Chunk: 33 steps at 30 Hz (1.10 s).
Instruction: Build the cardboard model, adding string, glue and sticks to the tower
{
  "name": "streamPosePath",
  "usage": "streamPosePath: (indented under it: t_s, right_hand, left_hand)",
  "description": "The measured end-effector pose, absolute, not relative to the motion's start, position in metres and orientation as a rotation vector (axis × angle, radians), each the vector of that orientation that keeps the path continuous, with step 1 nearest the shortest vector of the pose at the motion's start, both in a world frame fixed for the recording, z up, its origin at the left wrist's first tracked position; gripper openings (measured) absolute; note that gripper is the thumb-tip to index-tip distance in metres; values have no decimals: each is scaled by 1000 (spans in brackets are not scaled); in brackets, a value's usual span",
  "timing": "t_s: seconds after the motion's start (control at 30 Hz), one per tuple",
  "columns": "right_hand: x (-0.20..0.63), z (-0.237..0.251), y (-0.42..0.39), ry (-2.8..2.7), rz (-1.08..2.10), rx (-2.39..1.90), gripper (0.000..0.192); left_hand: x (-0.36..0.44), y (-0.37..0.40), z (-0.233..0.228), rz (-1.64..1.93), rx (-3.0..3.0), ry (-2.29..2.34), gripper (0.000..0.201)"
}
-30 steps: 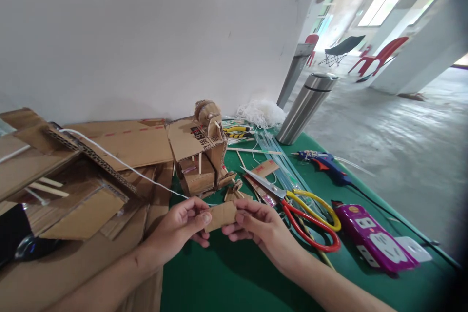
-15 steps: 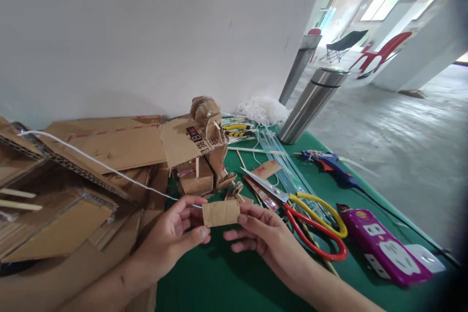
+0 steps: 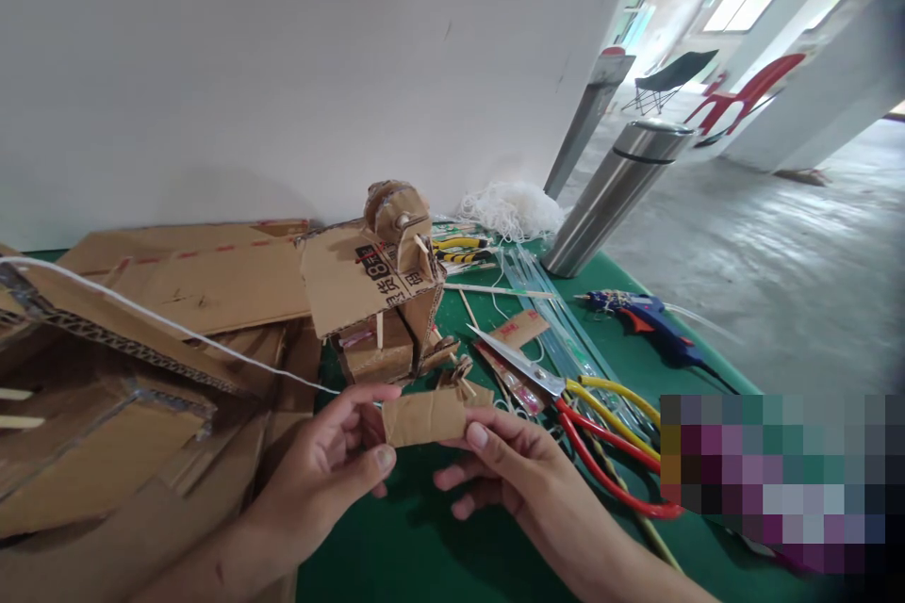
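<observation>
A small brown cardboard strip is held between my two hands just above the green table. My right hand pinches its right end with thumb and forefinger. My left hand curls at its left end, thumb below and forefinger above. A white string runs from the left toward my left hand. A cardboard model stands right behind the strip.
Flat cardboard sheets pile up on the left. Red and yellow scissors, clear sticks, a blue glue gun, a steel flask, yellow pliers and a bundle of white string lie to the right. A white board stands behind.
The strip has been turned and unfolded slightly between my fingers. The view has tilted down and shifted left, so the cardboard pile slid to the left.
</observation>
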State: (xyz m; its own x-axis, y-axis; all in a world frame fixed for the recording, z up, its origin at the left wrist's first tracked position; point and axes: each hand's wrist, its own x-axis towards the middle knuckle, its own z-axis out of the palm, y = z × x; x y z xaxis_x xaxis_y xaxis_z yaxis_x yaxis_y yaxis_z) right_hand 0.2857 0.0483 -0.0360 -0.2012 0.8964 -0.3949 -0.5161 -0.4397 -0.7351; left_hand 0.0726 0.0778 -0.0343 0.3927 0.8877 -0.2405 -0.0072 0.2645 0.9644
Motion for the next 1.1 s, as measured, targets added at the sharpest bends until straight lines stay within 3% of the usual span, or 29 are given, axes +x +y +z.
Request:
streamPosePath:
  t_s: [0.3,0.67,1.1]
  right_hand:
    - [286,-37,50,-576,1784,-1030,37]
    - [288,-35,47,-523,1875,-890,19]
    - [288,-34,47,-741,1800,-1036,40]
  left_hand:
    - [74,79,-36,800,1125,986,41]
    - [75,79,-32,771,1131,1026,44]
    - [73,80,-33,803,1184,993,42]
